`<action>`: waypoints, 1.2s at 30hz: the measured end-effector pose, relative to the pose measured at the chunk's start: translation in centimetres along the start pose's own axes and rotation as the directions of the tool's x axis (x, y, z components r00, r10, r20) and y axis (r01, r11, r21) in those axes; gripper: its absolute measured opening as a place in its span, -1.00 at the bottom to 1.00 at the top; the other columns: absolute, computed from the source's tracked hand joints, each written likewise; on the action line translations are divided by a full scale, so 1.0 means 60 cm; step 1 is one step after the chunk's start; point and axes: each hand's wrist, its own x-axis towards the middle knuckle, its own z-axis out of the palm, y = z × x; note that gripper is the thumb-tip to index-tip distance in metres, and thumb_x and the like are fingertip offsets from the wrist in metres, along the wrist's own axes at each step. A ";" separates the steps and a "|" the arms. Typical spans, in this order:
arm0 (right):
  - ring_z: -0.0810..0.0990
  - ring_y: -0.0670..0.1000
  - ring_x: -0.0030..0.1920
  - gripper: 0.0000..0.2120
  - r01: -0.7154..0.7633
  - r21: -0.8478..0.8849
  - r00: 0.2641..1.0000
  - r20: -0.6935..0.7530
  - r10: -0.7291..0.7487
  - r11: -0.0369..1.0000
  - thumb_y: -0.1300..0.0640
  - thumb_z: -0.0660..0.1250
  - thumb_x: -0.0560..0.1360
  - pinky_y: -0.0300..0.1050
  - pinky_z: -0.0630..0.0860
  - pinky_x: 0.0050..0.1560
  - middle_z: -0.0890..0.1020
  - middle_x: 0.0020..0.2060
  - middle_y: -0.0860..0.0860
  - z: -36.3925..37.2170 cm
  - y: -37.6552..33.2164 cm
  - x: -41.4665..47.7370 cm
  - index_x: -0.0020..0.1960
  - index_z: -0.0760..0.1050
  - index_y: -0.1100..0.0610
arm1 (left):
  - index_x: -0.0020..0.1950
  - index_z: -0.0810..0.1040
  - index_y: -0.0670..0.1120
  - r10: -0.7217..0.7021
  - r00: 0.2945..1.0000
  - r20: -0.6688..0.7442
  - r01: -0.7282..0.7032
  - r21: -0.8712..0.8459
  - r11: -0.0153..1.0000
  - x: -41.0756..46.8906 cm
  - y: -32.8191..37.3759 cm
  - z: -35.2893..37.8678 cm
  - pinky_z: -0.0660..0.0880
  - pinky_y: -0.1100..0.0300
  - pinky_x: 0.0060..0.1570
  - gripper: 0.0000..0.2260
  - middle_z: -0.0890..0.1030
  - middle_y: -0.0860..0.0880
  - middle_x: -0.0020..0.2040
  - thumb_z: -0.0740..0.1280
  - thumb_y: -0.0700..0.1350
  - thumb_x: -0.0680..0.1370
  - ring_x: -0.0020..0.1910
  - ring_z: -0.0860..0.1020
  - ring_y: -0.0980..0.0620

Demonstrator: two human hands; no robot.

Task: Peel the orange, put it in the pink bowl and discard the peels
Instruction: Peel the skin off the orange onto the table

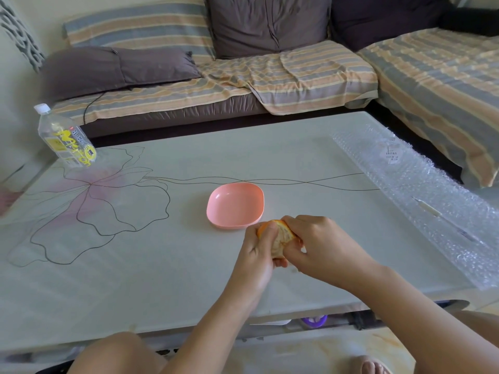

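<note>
A partly peeled orange (280, 238) is held between both hands just above the table, right in front of the pink bowl (235, 205). Pale pith shows on its near side and orange rind remains at the top. My left hand (258, 252) grips the fruit from the left with curled fingers. My right hand (321, 247) holds it from the right, fingers curled onto the rind. The bowl holds nothing and sits on the table a little beyond and left of my hands.
A clear plastic bottle (64, 139) with a yellow label stands at the table's far left corner. A sheet of bubble wrap (421, 193) lies along the right side of the table (135, 279). A sofa with striped covers and dark cushions runs behind.
</note>
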 end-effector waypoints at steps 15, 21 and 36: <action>0.38 -0.03 -0.45 -0.93 -0.003 0.089 1.000 -0.016 0.004 0.996 0.24 0.21 0.45 -0.27 0.33 -0.43 0.38 -0.40 -0.03 -0.007 0.004 -0.003 -0.20 0.42 0.18 | 0.09 0.38 -0.23 0.076 0.997 0.008 -0.076 0.115 0.990 0.002 0.003 0.004 0.44 0.27 -0.36 -0.79 0.49 -0.05 -0.29 0.14 -0.09 0.63 -0.45 0.45 0.10; 0.33 -0.01 -0.40 -0.86 0.019 0.117 1.000 0.013 -0.020 0.993 0.24 0.20 0.49 -0.26 0.28 -0.41 0.35 -0.45 -0.06 -0.014 0.002 -0.005 -0.24 0.41 0.15 | 0.07 0.39 -0.24 0.055 0.998 -0.013 -0.054 0.091 0.994 0.004 0.008 -0.002 0.45 0.22 -0.35 -0.79 0.51 -0.09 -0.23 0.13 -0.09 0.63 -0.43 0.48 0.08; 0.56 -0.06 -0.06 -0.68 -0.219 0.169 0.975 0.064 0.211 0.961 0.22 0.10 0.59 -0.31 0.38 -0.09 0.63 -0.06 -0.01 -0.016 0.039 0.005 0.26 0.50 0.10 | -0.06 0.50 -0.23 -0.227 0.962 0.151 0.258 -0.240 0.936 0.001 0.030 0.006 0.44 0.23 -0.45 -0.73 0.63 -0.15 -0.32 0.14 -0.06 0.62 -0.42 0.54 -0.02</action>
